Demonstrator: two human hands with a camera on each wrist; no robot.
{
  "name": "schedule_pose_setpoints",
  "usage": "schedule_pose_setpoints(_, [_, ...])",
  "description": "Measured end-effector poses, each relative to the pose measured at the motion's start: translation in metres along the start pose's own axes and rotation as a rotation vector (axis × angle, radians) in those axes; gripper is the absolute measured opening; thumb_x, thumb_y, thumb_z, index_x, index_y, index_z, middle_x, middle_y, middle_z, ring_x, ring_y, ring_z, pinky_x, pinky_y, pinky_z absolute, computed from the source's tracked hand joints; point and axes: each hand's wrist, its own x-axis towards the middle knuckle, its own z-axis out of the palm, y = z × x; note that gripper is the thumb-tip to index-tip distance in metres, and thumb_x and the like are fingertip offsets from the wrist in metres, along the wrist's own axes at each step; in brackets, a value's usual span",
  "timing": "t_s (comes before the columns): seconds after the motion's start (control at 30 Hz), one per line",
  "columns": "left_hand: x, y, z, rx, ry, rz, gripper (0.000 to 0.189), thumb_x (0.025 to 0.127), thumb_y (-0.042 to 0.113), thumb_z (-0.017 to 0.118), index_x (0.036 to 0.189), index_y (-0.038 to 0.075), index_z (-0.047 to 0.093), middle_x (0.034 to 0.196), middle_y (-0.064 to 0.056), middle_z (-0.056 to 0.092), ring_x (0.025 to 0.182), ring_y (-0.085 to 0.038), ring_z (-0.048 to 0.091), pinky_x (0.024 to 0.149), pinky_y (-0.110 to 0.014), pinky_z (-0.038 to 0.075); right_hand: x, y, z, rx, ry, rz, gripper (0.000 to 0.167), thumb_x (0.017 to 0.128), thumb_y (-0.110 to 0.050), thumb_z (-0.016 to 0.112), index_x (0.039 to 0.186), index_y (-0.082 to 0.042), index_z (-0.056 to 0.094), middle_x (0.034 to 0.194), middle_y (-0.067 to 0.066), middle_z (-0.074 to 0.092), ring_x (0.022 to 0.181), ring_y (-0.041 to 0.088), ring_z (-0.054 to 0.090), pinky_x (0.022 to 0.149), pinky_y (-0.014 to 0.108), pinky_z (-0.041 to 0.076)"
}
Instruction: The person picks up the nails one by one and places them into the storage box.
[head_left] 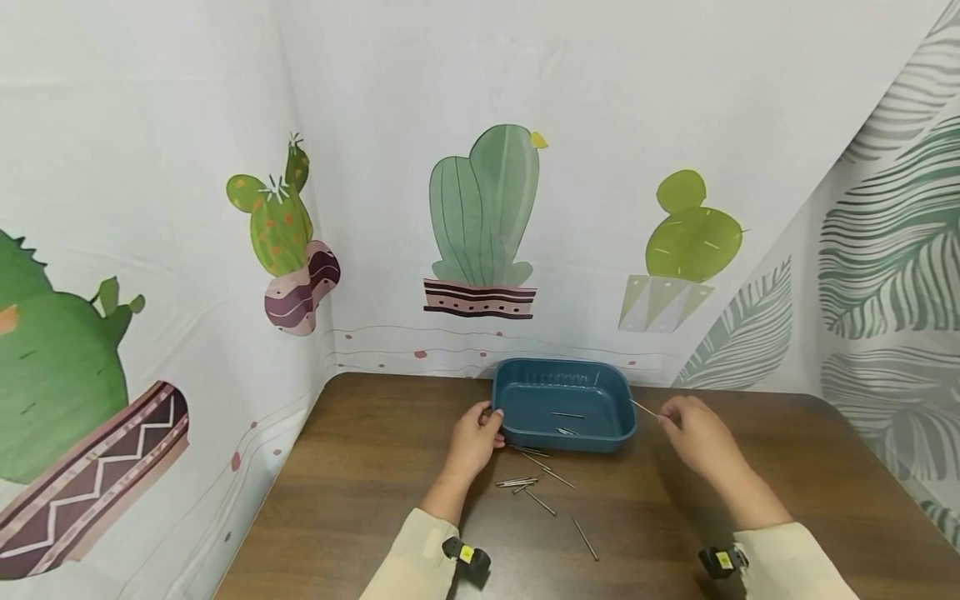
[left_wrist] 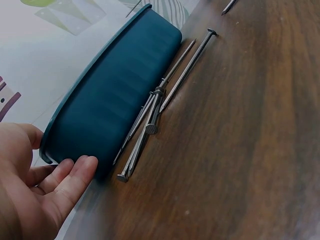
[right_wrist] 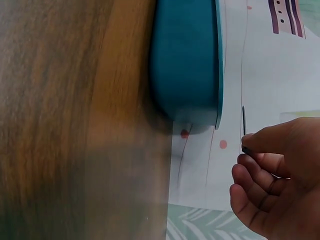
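Note:
A blue plastic tray [head_left: 525,439] stands at the back of the wooden table, with a few nails [head_left: 567,415] lying inside. My left hand [head_left: 474,440] grips its left end; in the left wrist view the thumb is at the rim and the fingers [left_wrist: 80,172] are against the outer wall. Off the tray's right end, my right hand [head_left: 693,433] pinches a single nail [right_wrist: 244,122] by its head between thumb and forefinger. That nail's point is directed at the tray's right rim in the head view. Several loose nails [left_wrist: 150,120] lie in front of the tray, some crossing each other.
One nail [head_left: 585,538] lies apart, nearer the front of the wooden table [head_left: 360,500]. Behind the table hangs a white cloth [head_left: 375,250] printed with cacti, and it also runs along the left side. Leaf-patterned cloth [head_left: 885,292] hangs at the right.

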Motion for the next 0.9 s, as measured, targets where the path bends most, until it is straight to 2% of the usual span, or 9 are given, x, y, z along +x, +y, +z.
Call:
schedule_pose_setpoints(0.2, [0.0, 0.001, 0.0, 0.01, -0.001, -0.003, 0.046, 0.101, 0.021, 0.059, 0.138, -0.007, 0.053, 0.086, -0.01, 0.06, 0.064, -0.019, 0.07, 0.064, -0.034, 0.062, 0.002, -0.007, 0.004, 0.003, 0.044, -0.024, 0.01, 0.091, -0.008, 0.066, 0.093, 0.001, 0.065, 0.091, 0.018, 0.064, 0.083, 0.033, 0.062, 0.076, 0.052, 0.05])
schedule_pose_setpoints(0.5, [0.0, 0.0, 0.001, -0.003, -0.001, 0.012, 0.047, 0.101, 0.02, 0.059, 0.137, -0.009, 0.053, 0.085, -0.01, 0.059, 0.063, -0.017, 0.07, 0.063, -0.033, 0.062, 0.006, -0.017, 0.016, 0.03, 0.062, -0.042, 0.009, 0.092, -0.009, 0.066, 0.093, 0.0, 0.066, 0.091, 0.015, 0.063, 0.081, 0.028, 0.061, 0.075, 0.048, 0.05])
schedule_pose_setpoints(0.9, [0.0, 0.0, -0.001, -0.012, -0.007, -0.002, 0.047, 0.101, 0.022, 0.059, 0.137, -0.007, 0.053, 0.087, -0.01, 0.06, 0.063, -0.016, 0.07, 0.065, -0.035, 0.063, 0.009, -0.035, 0.026, 0.067, 0.088, -0.073, 0.006, 0.091, -0.008, 0.068, 0.09, -0.002, 0.066, 0.091, 0.012, 0.062, 0.079, 0.024, 0.062, 0.074, 0.045, 0.051])
